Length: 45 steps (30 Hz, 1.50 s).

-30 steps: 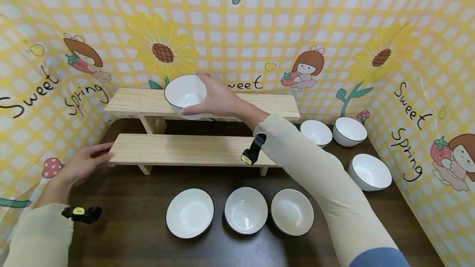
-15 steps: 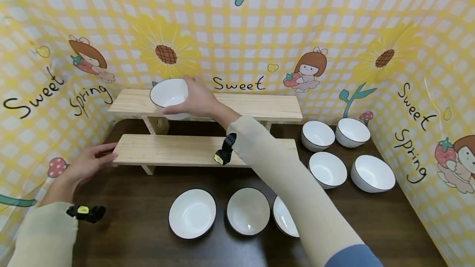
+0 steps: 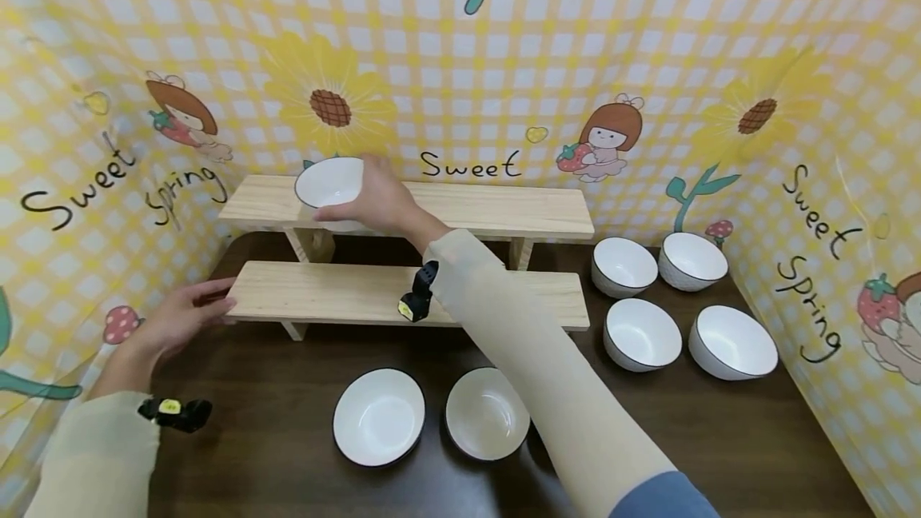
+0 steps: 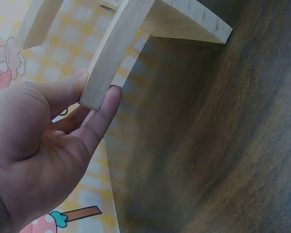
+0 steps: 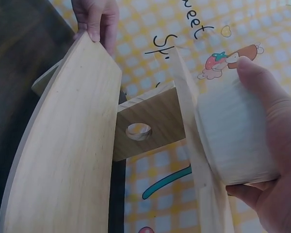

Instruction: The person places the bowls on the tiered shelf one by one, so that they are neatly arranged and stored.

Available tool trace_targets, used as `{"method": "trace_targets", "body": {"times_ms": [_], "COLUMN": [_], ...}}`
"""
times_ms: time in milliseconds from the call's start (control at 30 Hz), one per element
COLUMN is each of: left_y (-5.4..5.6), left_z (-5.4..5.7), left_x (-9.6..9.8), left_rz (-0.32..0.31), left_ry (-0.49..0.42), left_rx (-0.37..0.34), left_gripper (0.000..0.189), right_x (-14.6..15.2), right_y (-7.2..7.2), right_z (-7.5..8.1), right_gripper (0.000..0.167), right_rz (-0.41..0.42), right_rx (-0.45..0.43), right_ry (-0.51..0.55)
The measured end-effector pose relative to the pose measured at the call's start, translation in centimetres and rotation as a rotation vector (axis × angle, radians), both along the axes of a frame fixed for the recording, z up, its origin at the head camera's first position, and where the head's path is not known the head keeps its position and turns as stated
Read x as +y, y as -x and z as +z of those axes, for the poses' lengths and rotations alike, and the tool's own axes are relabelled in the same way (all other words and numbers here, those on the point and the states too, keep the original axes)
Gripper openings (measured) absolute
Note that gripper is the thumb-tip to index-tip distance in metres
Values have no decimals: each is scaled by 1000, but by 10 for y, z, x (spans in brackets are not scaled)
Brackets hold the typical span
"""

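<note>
My right hand (image 3: 381,197) grips a white bowl with a dark rim (image 3: 327,182) at the left part of the upper shelf board (image 3: 496,210), thumb at the near side and fingers behind. In the right wrist view the bowl (image 5: 235,136) has its base right at the board's surface. At the left end of the lower shelf board (image 3: 316,290), my left hand (image 3: 176,318) pinches the wood. The left wrist view shows the thumb of that hand (image 4: 43,131) on one face of the board's end and fingertips on the other.
Two white bowls, one left (image 3: 379,418) and one beside it (image 3: 484,414), stand in front of the wooden rack; my right forearm hides most of the space to their right. Several more bowls (image 3: 643,334) stand at the right. Yellow checked cloth (image 3: 460,62) surrounds the dark table (image 3: 237,438).
My right hand has carried the bowl left and down to the upper board, slowing over the last half second. My left hand keeps its hold on the lower board.
</note>
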<state>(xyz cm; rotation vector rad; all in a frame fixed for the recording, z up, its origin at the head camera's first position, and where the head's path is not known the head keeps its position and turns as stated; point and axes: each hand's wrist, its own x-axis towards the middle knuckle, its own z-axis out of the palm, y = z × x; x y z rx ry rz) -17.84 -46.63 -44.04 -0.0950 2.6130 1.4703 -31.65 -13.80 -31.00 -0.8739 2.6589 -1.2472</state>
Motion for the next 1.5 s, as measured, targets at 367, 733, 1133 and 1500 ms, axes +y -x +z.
{"method": "trace_targets", "body": {"times_ms": [367, 733, 1133, 1500], "left_y": [-4, -4, 0, -2], "left_z": [0, 8, 8, 7], "left_x": [-4, -6, 1, -5], "left_rz": [12, 8, 12, 16], "left_ry": [9, 32, 17, 15], "left_rx": [-42, -50, -26, -38], "left_gripper": [60, 60, 58, 58], "right_x": [-20, -31, -43, -43], "right_y": [-3, -3, -8, -6], "right_z": [-16, -11, -4, -2], "right_gripper": [118, 118, 112, 116], "right_rz": [-23, 1, 3, 23], "right_rx": [-107, -172, -187, -156], "right_ry": [192, 139, 112, 45]}}
